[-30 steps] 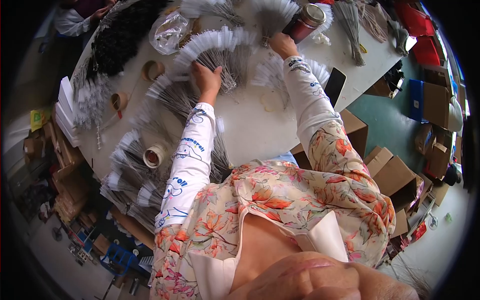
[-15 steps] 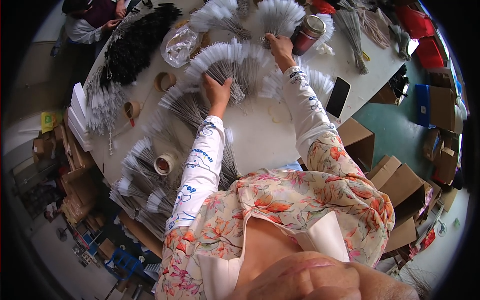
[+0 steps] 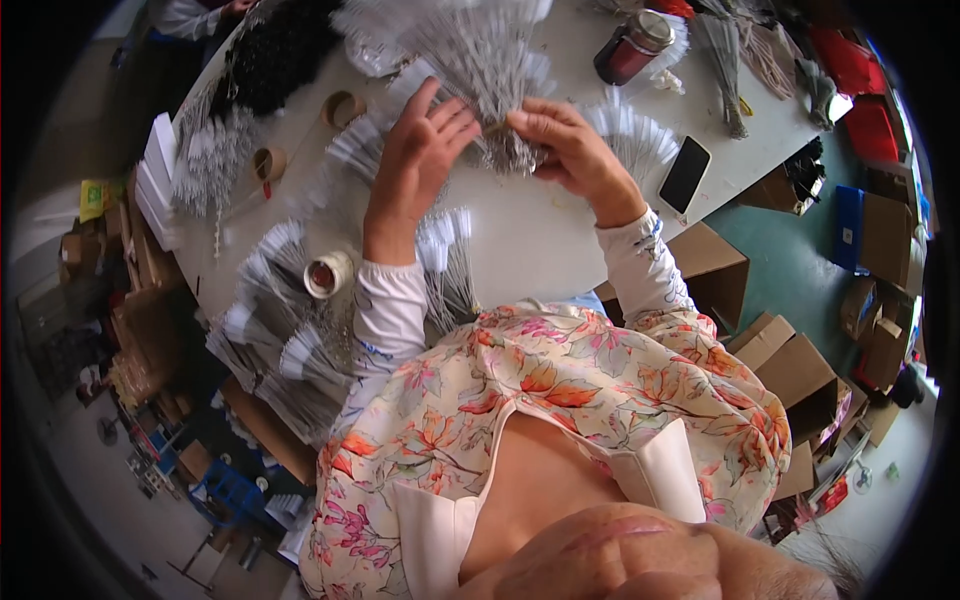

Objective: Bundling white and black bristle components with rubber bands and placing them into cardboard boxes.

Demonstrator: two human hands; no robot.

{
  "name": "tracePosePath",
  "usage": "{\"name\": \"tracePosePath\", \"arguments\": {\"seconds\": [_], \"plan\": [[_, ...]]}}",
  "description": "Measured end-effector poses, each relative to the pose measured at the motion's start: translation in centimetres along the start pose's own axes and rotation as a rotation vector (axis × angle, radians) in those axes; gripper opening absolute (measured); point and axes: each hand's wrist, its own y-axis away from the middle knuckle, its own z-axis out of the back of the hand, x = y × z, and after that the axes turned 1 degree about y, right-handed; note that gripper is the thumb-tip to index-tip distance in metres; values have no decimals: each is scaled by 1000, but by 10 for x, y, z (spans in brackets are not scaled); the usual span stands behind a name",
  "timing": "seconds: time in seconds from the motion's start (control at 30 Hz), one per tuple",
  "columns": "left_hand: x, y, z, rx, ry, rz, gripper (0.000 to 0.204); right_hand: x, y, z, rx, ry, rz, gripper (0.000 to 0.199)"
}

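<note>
A large fanned bundle of white-bristled wire brushes point(image 3: 470, 50) is held over the table, bristles pointing away and wire ends toward me. My right hand point(image 3: 580, 155) grips the gathered wire stems low on their right side, thumb in front. My left hand point(image 3: 415, 155) is raised on the bundle's left, fingers apart; I cannot tell whether its fingertips touch the wires. Another clump of white brushes point(image 3: 445, 265) lies below my left wrist. More white brushes point(image 3: 632, 130) are spread beyond my right hand.
A lidded dark red jar point(image 3: 630, 55) and a black phone point(image 3: 684, 175) are at the right. Two cardboard-coloured rolls point(image 3: 268, 164) and a cup point(image 3: 326, 274) sit at the left, near piles of brushes point(image 3: 270, 270). Black brushes point(image 3: 285, 45) lie at the far left. Cardboard boxes point(image 3: 715, 265) stand beside the table.
Both hands have drawn nearer to me. A brush bundle has been lifted off the table in my right hand. My left hand has come away from the pile it was touching.
</note>
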Motion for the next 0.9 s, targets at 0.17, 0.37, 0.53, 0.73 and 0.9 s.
{"name": "tracePosePath", "arguments": {"seconds": [0.17, 0.37, 0.53, 0.73, 0.9], "plan": [[-17, 34, -25, 177, 426, 193, 92, -66, 14, -40, 429, -177, -210, 24], [-22, 57, -3, 82, 570, 114, 68, -69, 32, -66, 3, 669, 269, 24], [-36, 59, -12, 124, 827, 140, 57, -58, 52, -84, -224, 1002, 992, 21], [-30, 62, -14, -89, 630, 149, 54, -60, 55, -90, -163, 1470, 1068, 38], [-26, 63, -22, -328, 463, 158, 27, -68, 40, -84, -111, 1388, 1068, 12]]}}
